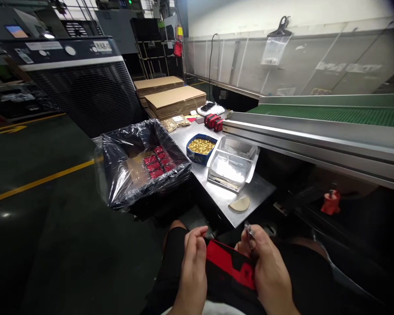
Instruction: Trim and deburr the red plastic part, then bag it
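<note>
Low in the head view, my left hand point(193, 258) and my right hand point(265, 262) both grip a red and black pouch point(230, 264) over my lap. Between the right hand's fingertips there is also a small metal piece point(248, 229). On the steel table point(256, 192) just ahead lie a blue tray of small gold parts point(201, 146), a clear plastic box point(233, 164) and a tan half-round pad point(239, 204).
A black bin lined with plastic film point(118, 175) at my left holds several red pouches point(158, 161). More red pouches point(213, 121) and stacked flat cardboard point(174, 100) lie farther back. A green conveyor point(331, 114) runs along the right; a big dark machine point(82, 83) stands at left.
</note>
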A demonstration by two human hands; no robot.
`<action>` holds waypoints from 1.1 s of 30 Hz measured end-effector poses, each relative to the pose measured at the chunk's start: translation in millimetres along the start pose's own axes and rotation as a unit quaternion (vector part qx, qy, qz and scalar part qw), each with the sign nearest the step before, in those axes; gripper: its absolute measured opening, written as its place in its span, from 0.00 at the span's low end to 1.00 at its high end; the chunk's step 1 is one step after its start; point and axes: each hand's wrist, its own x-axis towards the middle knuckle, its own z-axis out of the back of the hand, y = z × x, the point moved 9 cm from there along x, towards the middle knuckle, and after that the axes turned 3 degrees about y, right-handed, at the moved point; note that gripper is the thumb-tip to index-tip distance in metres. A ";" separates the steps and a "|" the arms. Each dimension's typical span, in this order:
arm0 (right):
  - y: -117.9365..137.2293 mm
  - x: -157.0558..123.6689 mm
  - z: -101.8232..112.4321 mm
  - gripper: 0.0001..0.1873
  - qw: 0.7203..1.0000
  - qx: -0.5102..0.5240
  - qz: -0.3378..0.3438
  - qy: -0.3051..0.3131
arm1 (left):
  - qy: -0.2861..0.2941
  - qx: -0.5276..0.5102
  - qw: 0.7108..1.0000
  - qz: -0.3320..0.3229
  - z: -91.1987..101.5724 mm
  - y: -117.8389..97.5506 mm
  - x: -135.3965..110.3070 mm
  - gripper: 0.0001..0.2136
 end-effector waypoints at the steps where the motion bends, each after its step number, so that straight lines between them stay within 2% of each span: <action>1: -0.6 3.2 -0.9 0.18 1.000 0.009 -0.017 0.004 | 0.023 0.086 0.992 -0.089 0.0 -15.0 -2.4 0.26; 3: 0.9 6.5 -3.8 0.19 0.999 0.009 -0.027 0.018 | 0.091 0.223 0.940 -0.241 -10.7 -37.6 -13.1 0.28; 5: 2.0 7.2 -6.2 0.19 0.999 -0.002 -0.027 0.029 | 0.147 0.303 0.877 -0.343 -23.4 -49.7 -25.3 0.31; 7: 0.6 7.1 -6.9 0.19 0.999 -0.005 -0.037 0.035 | 0.161 0.346 0.835 -0.397 -30.4 -57.1 -32.5 0.34; 10: -3.8 7.9 -8.8 0.20 0.996 -0.019 -0.064 0.062 | 0.153 0.372 0.814 -0.418 -34.6 -63.4 -35.8 0.33; 15: -1.2 9.1 -9.9 0.21 0.992 -0.044 -0.071 0.096 | 0.198 0.372 0.825 -0.378 -36.3 -60.3 -34.2 0.33; 18: 6.7 6.1 -13.4 0.22 0.986 -0.099 -0.056 0.119 | 0.236 0.359 0.824 -0.369 -38.9 -61.4 -35.8 0.34; 22: 13.1 0.6 -15.6 0.22 0.979 -0.144 -0.056 0.131 | 0.257 0.330 0.847 -0.327 -41.3 -62.1 -35.3 0.32; 28: 14.7 3.7 -11.0 0.22 0.981 -0.142 -0.052 0.118 | 0.245 0.333 0.864 -0.287 -41.2 -61.5 -35.0 0.27; 30: 12.1 7.8 -7.4 0.21 0.990 -0.087 -0.056 0.099 | 0.229 0.315 0.885 -0.255 -38.4 -60.7 -31.3 0.25; 33: -3.8 11.3 -0.9 0.21 0.994 0.030 -0.093 0.054 | 0.165 0.256 0.929 -0.208 -28.9 -61.2 -24.3 0.22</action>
